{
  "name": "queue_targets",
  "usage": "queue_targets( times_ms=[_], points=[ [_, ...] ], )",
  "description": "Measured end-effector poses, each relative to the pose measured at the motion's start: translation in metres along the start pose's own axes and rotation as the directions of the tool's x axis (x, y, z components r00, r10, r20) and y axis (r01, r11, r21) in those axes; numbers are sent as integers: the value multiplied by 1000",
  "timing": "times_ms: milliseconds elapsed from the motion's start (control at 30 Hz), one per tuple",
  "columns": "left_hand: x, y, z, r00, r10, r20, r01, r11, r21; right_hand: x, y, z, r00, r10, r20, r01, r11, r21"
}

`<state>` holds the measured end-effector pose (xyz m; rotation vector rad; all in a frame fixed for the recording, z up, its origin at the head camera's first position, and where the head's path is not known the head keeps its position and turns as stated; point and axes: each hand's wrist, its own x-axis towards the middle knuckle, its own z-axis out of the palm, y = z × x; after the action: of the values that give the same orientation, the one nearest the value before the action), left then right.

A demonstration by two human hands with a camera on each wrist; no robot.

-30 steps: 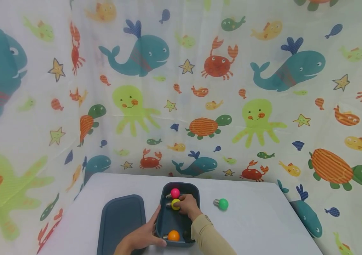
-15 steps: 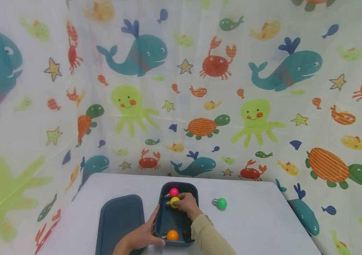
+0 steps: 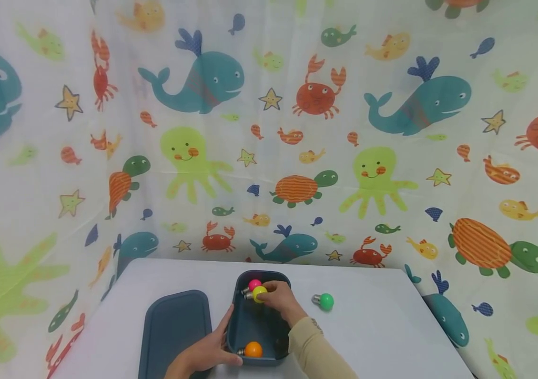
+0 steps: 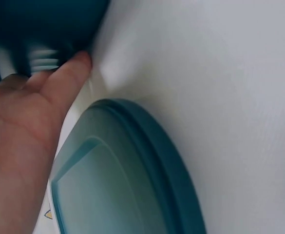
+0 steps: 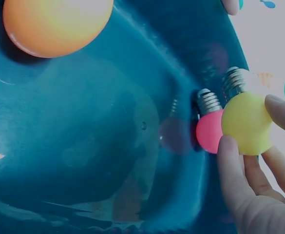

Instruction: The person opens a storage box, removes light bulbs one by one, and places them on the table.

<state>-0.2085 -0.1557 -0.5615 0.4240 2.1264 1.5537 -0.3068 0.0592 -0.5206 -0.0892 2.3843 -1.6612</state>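
My right hand [image 3: 282, 301] pinches a yellow light bulb [image 5: 247, 124] between thumb and fingertips, its metal screw base pointing away from the palm. Close beside it, a pink bulb [image 5: 210, 130] lies at the far end of a dark blue plastic container [image 3: 256, 329]. An orange bulb [image 3: 253, 349] lies at the container's near end. Fingers straight, my left hand [image 3: 209, 350] rests against the container's left side, its thumb along the near edge. A dark object [image 3: 281, 347] in the near right corner is partly covered by the right sleeve.
A matching dark blue lid [image 3: 176, 326] lies flat on the white table [image 3: 368, 331], left of the container. On the right of the container lies a green bulb [image 3: 326, 301]. A curtain [image 3: 269, 158] printed with sea animals hangs behind the table.
My right hand has lifted the yellow bulb slightly and moved it closer to the pink one, overlapping it in the head view. My left hand keeps its place on the container.
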Motion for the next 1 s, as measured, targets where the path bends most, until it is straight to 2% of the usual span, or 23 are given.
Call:
queue_targets(
  times_ms=[333, 567, 667, 767, 867, 933, 1000],
  points=[
    [-2, 4, 4, 1000, 4, -28, -5, 1000, -20, -6, 1, -11, 999, -31, 29, 30, 999, 17],
    [-1, 1, 4, 1000, 18, 0, -18, 1000, -20, -14, 4, -24, 999, -37, 25, 37, 999, -1],
    [1, -6, 2, 999, 33, 5, -32, 998, -45, -17, 5, -29, 999, -44, 24, 44, 999, 15],
    [8, -21, -3, 1000, 21, 9, -21, 999, -49, -19, 6, -35, 998, -61, 22, 61, 998, 22],
    [14, -35, -6, 1000, 10, -14, -11, 998, -69, -22, 7, -40, 997, -75, 5, 75, 997, 23],
    [15, -35, -6, 1000, -5, -16, 4, 998, -58, -23, 8, -44, 996, -90, -15, 90, 996, 25],
    [12, -28, -4, 1000, -2, -23, 1, 998, -56, -25, 9, -48, 995, -95, -39, 96, 994, 42]
  ],
)
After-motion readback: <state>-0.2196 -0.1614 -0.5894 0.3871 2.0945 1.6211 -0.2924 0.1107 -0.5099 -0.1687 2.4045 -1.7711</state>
